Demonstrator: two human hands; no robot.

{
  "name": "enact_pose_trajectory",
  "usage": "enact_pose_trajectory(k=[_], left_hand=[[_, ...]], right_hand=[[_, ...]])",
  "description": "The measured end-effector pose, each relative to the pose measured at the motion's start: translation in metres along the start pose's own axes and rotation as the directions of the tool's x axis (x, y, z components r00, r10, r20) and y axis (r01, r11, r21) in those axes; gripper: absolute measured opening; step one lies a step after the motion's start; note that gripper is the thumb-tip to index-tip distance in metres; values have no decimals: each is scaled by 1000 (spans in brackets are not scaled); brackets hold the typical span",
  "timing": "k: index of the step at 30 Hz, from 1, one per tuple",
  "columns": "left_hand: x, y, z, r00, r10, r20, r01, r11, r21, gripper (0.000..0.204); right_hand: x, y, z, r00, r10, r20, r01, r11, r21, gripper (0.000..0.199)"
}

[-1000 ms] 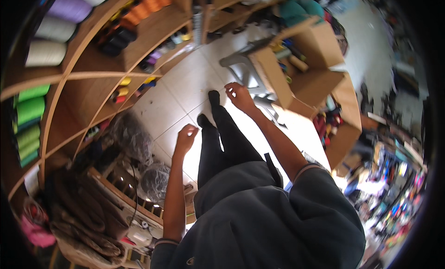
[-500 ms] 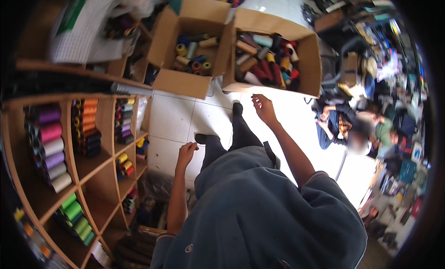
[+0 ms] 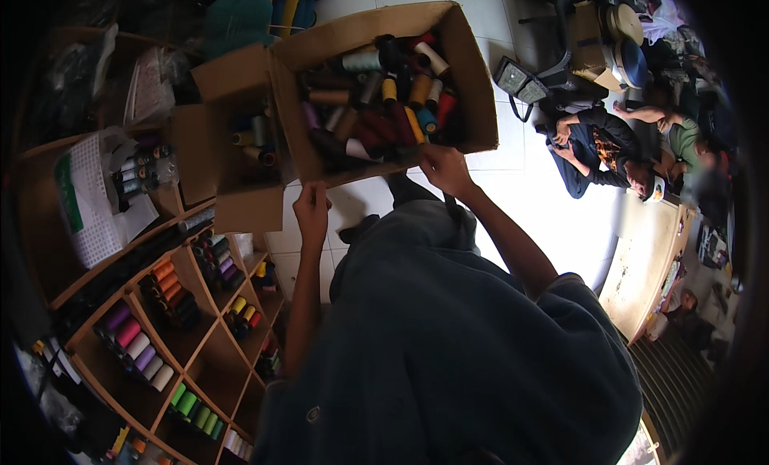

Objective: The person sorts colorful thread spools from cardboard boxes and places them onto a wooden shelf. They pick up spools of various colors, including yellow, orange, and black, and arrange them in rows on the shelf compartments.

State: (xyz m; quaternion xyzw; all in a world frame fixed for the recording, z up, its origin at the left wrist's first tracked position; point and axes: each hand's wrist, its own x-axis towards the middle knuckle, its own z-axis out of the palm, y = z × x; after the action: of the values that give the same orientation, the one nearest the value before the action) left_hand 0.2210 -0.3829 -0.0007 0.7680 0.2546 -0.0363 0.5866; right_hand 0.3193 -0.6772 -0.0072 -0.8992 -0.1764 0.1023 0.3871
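Note:
A large open cardboard box [image 3: 471, 84] is in front of me, full of thread spools [image 3: 380, 124] in dark red, yellow, brown, white, teal and black. My left hand [image 3: 312, 213] is closed at the near left corner of this box, pinching its edge. Further right, my right hand [image 3: 446, 170] grips the near rim, fingers wrapped over the cardboard. A smaller open box [image 3: 248, 207] with flaps spread stands against the large one's left side. More spools [image 3: 258, 132] lie inside it, partly hidden by the large box's wall.
Wooden cubby shelves [image 3: 172, 377] on my left hold rows of coloured spools. Above them lie a white patterned sheet [image 3: 88, 197] and plastic bags. Two people sit on the right, one in dark clothing [image 3: 589, 148]. A floodlight [image 3: 521, 82] lies on the tiled floor beyond the box.
Both hands have reached forward and taken hold of the large box's near edge. The view has shifted, and the large box now appears closer and overlaps the smaller one.

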Motion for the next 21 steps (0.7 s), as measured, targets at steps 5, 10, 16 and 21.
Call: enact_pose_trajectory(k=[5, 10, 16, 21], left_hand=[[43, 29, 56, 995, 96, 32, -98, 993, 68, 22], [82, 42, 91, 983, 114, 141, -134, 980, 145, 23], [97, 35, 114, 980, 78, 183, -94, 992, 79, 21], [100, 28, 110, 980, 20, 198, -37, 996, 85, 20]], right_hand=[[46, 32, -14, 995, 33, 90, -45, 990, 132, 11], [87, 85, -22, 979, 199, 43, -176, 936, -306, 17], [82, 146, -16, 909, 248, 334, -24, 833, -552, 21], [85, 162, -6, 901, 256, 351, -73, 885, -459, 23]])
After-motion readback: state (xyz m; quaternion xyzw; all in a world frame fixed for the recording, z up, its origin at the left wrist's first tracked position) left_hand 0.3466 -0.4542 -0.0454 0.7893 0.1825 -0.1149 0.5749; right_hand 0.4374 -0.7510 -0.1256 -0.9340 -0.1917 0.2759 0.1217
